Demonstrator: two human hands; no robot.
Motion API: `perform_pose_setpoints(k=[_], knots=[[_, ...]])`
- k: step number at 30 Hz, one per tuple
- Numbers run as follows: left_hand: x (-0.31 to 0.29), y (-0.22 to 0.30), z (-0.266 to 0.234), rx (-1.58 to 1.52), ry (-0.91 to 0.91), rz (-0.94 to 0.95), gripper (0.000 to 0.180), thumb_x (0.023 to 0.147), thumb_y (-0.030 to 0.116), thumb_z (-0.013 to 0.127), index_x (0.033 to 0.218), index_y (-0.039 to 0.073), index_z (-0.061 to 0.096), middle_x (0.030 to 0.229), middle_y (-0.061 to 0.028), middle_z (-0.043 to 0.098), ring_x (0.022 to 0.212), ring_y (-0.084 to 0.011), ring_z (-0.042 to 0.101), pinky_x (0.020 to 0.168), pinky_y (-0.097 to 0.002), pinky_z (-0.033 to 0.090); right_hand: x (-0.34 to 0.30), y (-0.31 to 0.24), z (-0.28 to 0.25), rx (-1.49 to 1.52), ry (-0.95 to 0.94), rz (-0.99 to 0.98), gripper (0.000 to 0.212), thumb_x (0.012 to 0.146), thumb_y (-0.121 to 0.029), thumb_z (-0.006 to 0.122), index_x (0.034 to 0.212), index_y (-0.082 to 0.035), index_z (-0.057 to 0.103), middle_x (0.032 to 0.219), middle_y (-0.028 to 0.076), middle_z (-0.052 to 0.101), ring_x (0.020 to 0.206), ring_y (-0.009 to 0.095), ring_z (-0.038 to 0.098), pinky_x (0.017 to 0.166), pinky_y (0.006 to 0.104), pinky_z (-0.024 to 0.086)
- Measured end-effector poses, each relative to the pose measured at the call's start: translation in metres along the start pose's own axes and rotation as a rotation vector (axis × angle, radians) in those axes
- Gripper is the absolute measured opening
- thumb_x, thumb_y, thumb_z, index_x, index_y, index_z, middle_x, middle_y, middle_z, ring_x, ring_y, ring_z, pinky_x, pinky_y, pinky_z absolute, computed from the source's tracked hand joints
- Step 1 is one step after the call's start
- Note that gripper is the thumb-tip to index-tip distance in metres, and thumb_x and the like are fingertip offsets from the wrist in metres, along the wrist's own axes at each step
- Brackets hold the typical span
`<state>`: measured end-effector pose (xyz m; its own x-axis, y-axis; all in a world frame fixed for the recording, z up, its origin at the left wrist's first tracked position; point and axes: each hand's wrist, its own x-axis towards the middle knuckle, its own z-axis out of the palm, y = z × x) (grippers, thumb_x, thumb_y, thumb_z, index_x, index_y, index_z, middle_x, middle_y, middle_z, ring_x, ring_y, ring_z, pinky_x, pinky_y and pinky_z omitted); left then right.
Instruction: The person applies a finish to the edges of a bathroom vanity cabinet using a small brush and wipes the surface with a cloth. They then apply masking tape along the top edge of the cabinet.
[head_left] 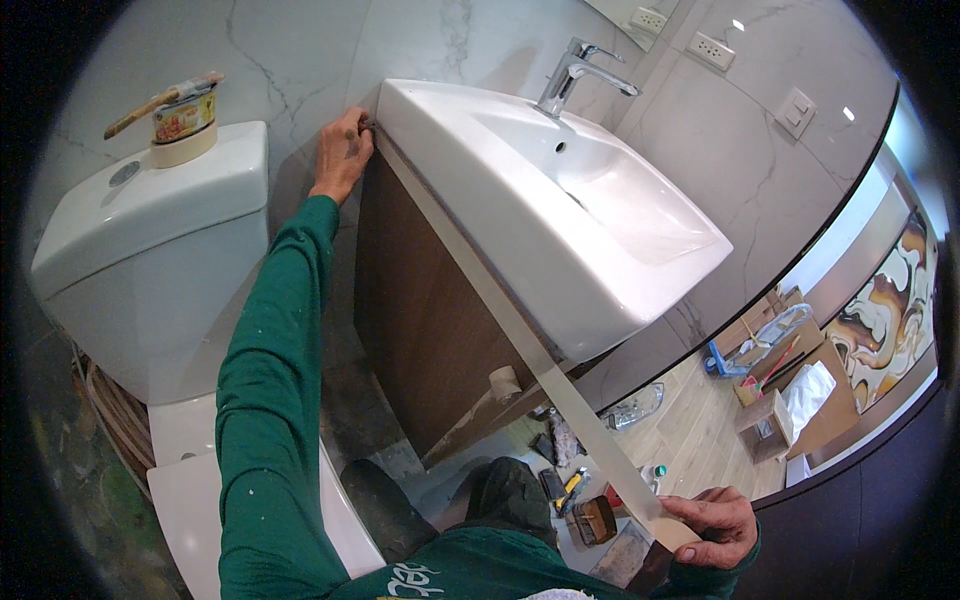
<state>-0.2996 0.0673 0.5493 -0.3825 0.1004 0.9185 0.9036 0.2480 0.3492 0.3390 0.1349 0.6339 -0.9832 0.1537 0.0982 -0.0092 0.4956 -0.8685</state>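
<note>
A long strip of masking tape (490, 285) stretches diagonally along the top of the brown vanity cabinet's side (425, 300), just under the white washbasin (480, 180). My left hand (345, 152) is at the far back corner near the wall, fingers bent together at the strip's far end; the fingertips are partly hidden. My right hand (715, 528) grips the tape roll (672, 532) low on the right, with thumb and fingers around it. Between the basin's front corner and the roll, the strip hangs taut in the air.
To the left stands a white toilet (165, 270), its tank lid bearing another tape roll (184, 148), a small tub (185, 115) and a paintbrush (150, 108). A chrome faucet (580, 75) rises from the basin. Tools and a small box (594, 520) lie on the floor.
</note>
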Motion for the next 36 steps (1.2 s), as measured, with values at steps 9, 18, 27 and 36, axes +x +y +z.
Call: perform_pose_setpoints(k=[9, 18, 27, 36], knots=[[-0.001, -0.003, 0.005, 0.075, 0.026, 0.043, 0.02, 0.083, 0.005, 0.058, 0.101, -0.002, 0.059, 0.097, -0.0219, 0.067, 0.091, -0.0416, 0.064, 0.08, -0.047, 0.051, 0.005, -0.002, 0.0, 0.027, -0.03, -0.032, 0.058, 0.073, -0.013, 0.078, 0.116, 0.021, 0.059, 0.066, 0.023, 0.068, 0.051, 0.022, 0.068, 0.054, 0.0279, 0.05], [-0.009, -0.012, 0.013, 0.102, 0.093, 0.038, 0.022, 0.087, 0.014, 0.057, 0.105, 0.001, 0.058, 0.093, -0.0164, 0.062, 0.086, -0.0375, 0.061, 0.082, -0.0475, 0.047, 0.001, 0.001, -0.004, -0.019, -0.037, -0.02, 0.057, 0.073, -0.013, 0.077, 0.116, 0.02, 0.06, 0.07, 0.024, 0.069, 0.056, 0.024, 0.07, 0.059, 0.0298, 0.053], [-0.017, -0.011, 0.011, 0.266, 0.037, 0.0, 0.013, 0.088, 0.02, 0.06, 0.095, 0.011, 0.066, 0.09, -0.0115, 0.066, 0.091, -0.0323, 0.062, 0.077, -0.0437, 0.044, 0.005, 0.0, -0.002, -0.036, -0.061, -0.043, 0.056, 0.073, -0.012, 0.077, 0.116, 0.02, 0.06, 0.07, 0.024, 0.069, 0.058, 0.026, 0.071, 0.065, 0.0306, 0.055], [-0.029, -0.002, 0.008, 0.24, -0.075, -0.129, 0.036, 0.085, 0.012, 0.053, 0.118, 0.014, 0.067, 0.111, -0.0109, 0.062, 0.109, -0.0316, 0.055, 0.091, -0.0454, 0.043, 0.01, 0.004, 0.002, -0.005, -0.076, -0.083, 0.055, 0.073, -0.01, 0.077, 0.114, 0.022, 0.059, 0.068, 0.023, 0.069, 0.06, 0.027, 0.072, 0.067, 0.0302, 0.056]])
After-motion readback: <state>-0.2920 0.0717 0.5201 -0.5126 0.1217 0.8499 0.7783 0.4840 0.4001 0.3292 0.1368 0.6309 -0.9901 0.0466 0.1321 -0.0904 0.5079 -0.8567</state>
